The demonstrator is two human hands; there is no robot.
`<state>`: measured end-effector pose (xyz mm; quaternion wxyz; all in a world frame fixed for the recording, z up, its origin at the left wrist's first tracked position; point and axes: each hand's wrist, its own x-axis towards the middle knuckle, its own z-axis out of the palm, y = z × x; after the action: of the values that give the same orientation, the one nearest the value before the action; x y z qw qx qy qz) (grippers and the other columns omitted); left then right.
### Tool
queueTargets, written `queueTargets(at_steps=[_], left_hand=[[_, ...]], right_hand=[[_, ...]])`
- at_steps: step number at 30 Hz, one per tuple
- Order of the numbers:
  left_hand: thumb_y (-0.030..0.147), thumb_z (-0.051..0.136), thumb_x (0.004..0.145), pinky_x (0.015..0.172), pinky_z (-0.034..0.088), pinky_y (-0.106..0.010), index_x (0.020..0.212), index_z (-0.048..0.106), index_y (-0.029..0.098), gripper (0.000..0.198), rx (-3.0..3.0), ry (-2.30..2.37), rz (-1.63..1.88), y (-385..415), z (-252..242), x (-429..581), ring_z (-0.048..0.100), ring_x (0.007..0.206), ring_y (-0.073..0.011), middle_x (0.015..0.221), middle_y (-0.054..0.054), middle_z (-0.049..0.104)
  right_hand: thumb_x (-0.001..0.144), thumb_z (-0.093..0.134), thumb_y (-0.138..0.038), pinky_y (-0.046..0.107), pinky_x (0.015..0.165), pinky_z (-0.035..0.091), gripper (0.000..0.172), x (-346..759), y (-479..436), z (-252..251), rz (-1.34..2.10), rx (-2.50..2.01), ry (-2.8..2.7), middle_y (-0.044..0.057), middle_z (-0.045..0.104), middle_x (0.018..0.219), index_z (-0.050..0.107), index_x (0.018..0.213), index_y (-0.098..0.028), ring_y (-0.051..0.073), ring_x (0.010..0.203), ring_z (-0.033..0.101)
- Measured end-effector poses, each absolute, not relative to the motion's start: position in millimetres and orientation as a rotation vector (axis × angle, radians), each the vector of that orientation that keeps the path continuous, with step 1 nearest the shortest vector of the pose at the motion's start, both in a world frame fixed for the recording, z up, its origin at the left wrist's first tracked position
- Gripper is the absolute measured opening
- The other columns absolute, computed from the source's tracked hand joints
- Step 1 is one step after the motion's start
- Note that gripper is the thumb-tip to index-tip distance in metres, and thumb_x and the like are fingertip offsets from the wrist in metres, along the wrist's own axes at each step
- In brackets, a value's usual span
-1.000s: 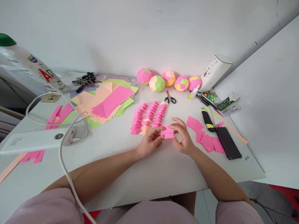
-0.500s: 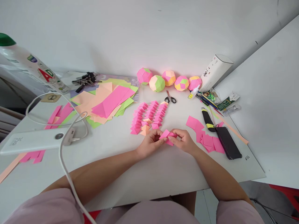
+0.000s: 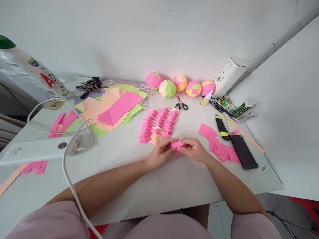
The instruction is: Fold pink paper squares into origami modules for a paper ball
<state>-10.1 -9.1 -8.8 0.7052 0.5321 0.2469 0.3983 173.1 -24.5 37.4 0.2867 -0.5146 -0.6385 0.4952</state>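
Note:
My left hand [image 3: 160, 152] and my right hand [image 3: 196, 150] meet over the white table [image 3: 154, 186], both pinching one small pink paper piece [image 3: 177, 145] between their fingertips. The paper is folded up small and partly covered by my fingers. Just beyond my hands lie rows of several folded pink units [image 3: 159, 124] with a few peach ones among them. To the right of my right hand lies a loose pile of flat pink squares [image 3: 219, 146].
Coloured paper sheets [image 3: 113, 108] lie at the back left, keys [image 3: 91, 84] behind them. Several paper balls [image 3: 179, 84], scissors [image 3: 181, 105], a glue bottle [image 3: 206, 98], a utility knife [image 3: 221, 127], a black phone [image 3: 243, 152], a white box [image 3: 230, 76]. A white device with cable [image 3: 37, 149] on the left.
The pink paper went from a flat rectangle held open to a small folded shape; my hands have closed in together and dropped slightly toward the table.

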Motion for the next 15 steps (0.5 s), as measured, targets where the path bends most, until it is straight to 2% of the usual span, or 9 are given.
queueTargets(at_steps=[8,15], left_hand=[[0.034,0.062,0.082,0.079,0.048,-0.034,0.110,0.065,0.024,0.030,1.290,0.650,0.906,-8.5,-10.2,-11.6,0.055,0.086,-0.0168,0.091,-0.005,0.057],[0.034,0.062,0.082,0.074,0.046,-0.031,0.103,0.070,0.023,0.025,1.347,0.710,0.909,-8.0,-4.2,-11.2,0.054,0.079,-0.0155,0.084,-0.004,0.059]], right_hand=[[0.080,0.063,-0.035,0.023,0.058,0.041,0.019,172.8,-23.6,35.6,1.215,-1.309,-1.702,0.002,0.061,0.072,0.069,0.077,-0.016,0.011,0.065,0.051],[0.079,0.065,-0.035,0.026,0.062,0.045,0.017,173.1,-23.7,35.4,1.168,-1.271,-1.689,0.003,0.066,0.074,0.072,0.079,-0.019,0.014,0.068,0.057]])
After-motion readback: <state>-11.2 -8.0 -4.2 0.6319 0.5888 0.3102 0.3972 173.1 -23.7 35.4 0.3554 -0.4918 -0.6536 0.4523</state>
